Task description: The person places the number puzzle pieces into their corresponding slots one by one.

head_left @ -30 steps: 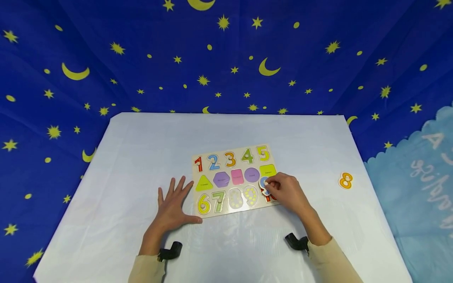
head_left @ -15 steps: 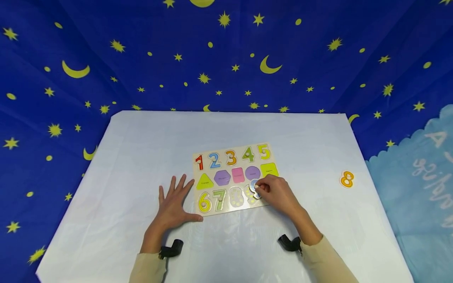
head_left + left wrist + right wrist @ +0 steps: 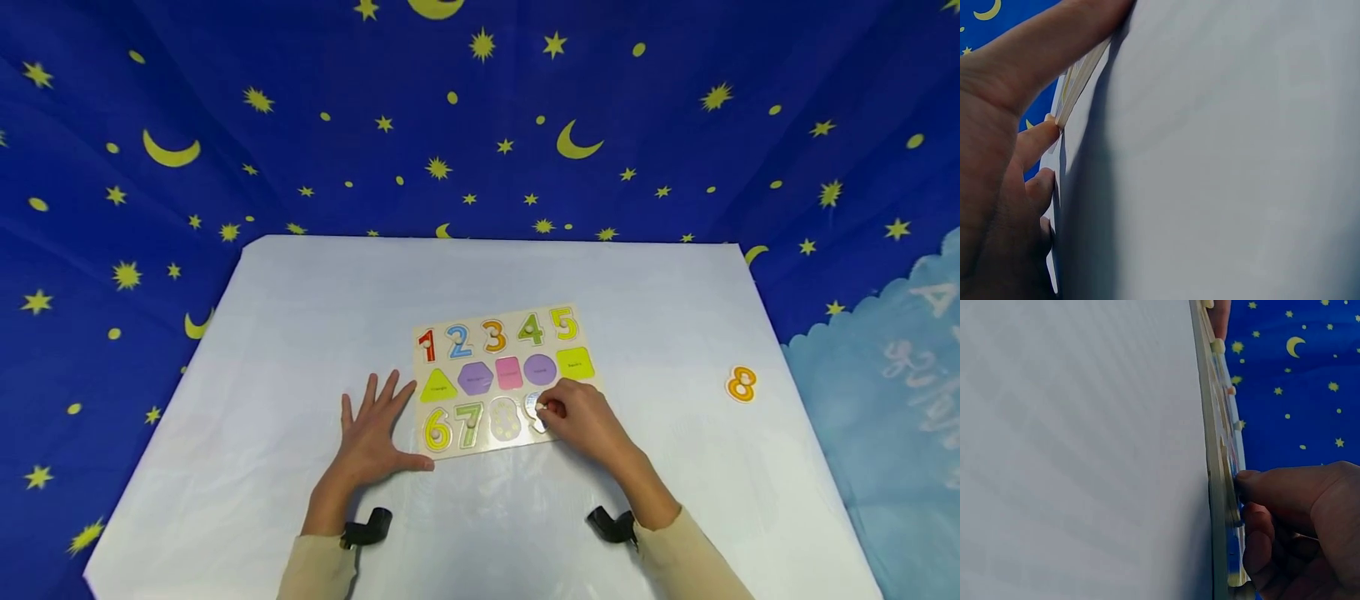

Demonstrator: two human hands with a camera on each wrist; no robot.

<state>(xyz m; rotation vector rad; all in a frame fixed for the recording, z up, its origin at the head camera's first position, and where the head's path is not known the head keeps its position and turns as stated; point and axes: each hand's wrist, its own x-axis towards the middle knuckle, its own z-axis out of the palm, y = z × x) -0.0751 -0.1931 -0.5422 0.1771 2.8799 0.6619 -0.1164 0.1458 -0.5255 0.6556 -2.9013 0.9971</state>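
A wooden number puzzle board lies in the middle of the white table. My right hand pinches the blue number 9 piece by its knob, over the 9 recess in the lower row. Whether the piece sits fully down I cannot tell; the fingers hide part of it. In the right wrist view the thumb and curled fingers meet low at the board's face. My left hand lies with fingers spread, its thumb and a fingertip touching the board's left side. The 8 recess shows bare dots.
An orange number 8 piece lies alone on the table at the right. Pieces 1 to 7 sit in their recesses, with coloured shapes printed between the rows. A blue star-and-moon cloth stands behind. Black wrist cameras show below both hands.
My right hand has carried the 9 piece left, from over the 10 to the 9 recess. The left hand stays spread at the board's edge.
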